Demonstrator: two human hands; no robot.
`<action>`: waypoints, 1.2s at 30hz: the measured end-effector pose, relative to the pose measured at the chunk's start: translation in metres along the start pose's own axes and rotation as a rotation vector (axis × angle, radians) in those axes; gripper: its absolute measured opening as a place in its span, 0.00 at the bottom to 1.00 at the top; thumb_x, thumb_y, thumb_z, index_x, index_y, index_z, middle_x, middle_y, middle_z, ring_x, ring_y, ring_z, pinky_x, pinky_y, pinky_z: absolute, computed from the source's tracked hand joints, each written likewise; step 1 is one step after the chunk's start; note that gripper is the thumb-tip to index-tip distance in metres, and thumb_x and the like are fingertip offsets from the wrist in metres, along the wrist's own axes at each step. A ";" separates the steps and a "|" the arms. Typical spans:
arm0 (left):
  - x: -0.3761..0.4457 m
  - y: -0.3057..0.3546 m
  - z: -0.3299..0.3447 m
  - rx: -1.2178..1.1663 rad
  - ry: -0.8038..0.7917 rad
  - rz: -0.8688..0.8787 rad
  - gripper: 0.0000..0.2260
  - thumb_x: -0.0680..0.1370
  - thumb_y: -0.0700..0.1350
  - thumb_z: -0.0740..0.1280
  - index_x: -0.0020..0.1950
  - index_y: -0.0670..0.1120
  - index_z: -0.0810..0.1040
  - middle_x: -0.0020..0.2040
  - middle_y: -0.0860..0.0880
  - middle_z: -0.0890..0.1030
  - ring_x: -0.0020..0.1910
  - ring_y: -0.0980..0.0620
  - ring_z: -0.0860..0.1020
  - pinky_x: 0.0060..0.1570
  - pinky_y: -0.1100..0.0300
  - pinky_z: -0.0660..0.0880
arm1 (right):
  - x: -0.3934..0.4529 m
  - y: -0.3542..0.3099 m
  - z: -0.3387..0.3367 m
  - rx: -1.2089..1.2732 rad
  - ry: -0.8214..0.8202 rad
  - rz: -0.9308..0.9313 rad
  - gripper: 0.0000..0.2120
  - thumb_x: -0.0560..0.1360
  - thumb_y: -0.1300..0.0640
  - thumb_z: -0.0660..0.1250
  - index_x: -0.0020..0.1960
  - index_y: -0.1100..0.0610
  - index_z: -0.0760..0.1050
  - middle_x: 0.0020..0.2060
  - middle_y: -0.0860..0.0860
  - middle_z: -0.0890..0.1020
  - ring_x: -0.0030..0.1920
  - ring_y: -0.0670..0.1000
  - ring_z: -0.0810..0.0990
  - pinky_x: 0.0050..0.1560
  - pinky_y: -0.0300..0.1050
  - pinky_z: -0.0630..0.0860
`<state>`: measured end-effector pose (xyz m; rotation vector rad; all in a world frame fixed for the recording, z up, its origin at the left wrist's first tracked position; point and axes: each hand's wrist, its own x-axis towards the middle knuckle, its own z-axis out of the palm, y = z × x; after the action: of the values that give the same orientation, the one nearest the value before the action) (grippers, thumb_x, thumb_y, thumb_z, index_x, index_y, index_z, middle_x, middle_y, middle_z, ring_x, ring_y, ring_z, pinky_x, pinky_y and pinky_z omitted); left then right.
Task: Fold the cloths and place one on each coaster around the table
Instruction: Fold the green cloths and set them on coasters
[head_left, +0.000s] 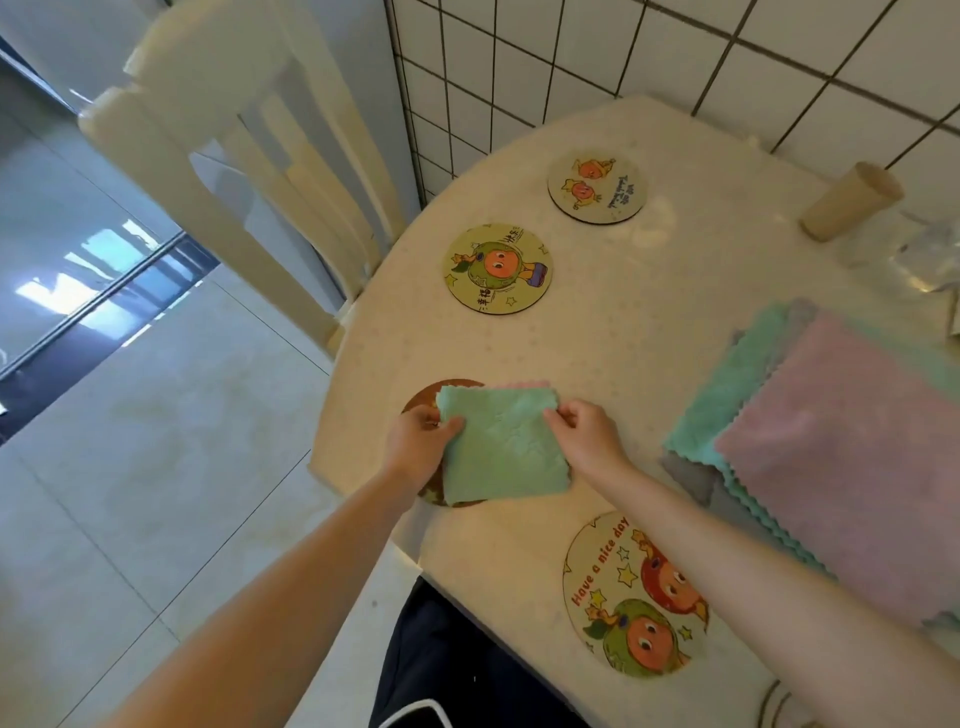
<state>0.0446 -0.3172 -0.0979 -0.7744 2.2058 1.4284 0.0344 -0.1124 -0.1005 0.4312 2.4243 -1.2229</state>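
A folded green cloth (503, 447) with a pink edge showing at its far side lies over a round coaster (427, 396) near the table's left edge. My left hand (422, 441) pinches the cloth's left edge. At the cloth's right edge, my right hand (587, 436) pinches it as well. Three bare coasters lie around: a green-character coaster (497, 268), a smaller far coaster (595, 186) and a near "Have a nice day" coaster (631, 597). A stack of unfolded cloths (841, 447), pink on top over green and grey, lies at the right.
The round cream table (649, 322) stands against a white tiled wall (675, 47). A cream chair (249, 171) is tucked in at the far left. A cardboard tube (849, 207) and clear plastic wrapping (930, 254) lie at the far right.
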 end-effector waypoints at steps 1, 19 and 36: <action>0.000 0.000 0.000 0.027 0.007 0.002 0.11 0.75 0.49 0.69 0.38 0.46 0.73 0.36 0.49 0.77 0.39 0.47 0.76 0.43 0.52 0.74 | 0.002 -0.001 0.002 -0.015 0.017 0.002 0.12 0.78 0.51 0.62 0.46 0.59 0.77 0.39 0.51 0.81 0.39 0.51 0.79 0.37 0.45 0.74; -0.011 -0.005 0.001 0.143 0.064 0.014 0.13 0.74 0.54 0.70 0.45 0.46 0.72 0.41 0.50 0.76 0.36 0.56 0.73 0.29 0.63 0.65 | 0.014 -0.003 0.018 -0.551 0.162 0.086 0.22 0.78 0.38 0.51 0.41 0.54 0.71 0.40 0.54 0.82 0.41 0.58 0.80 0.38 0.47 0.73; -0.020 0.012 0.007 -0.214 -0.007 -0.244 0.07 0.71 0.42 0.74 0.46 0.44 0.80 0.48 0.45 0.82 0.48 0.45 0.80 0.47 0.50 0.79 | -0.001 -0.013 0.014 -0.235 0.013 0.220 0.14 0.72 0.56 0.65 0.56 0.59 0.73 0.55 0.58 0.76 0.55 0.59 0.76 0.55 0.49 0.75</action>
<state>0.0520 -0.3019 -0.0806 -1.0682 1.8960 1.5522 0.0322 -0.1310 -0.0987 0.6155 2.4175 -0.8353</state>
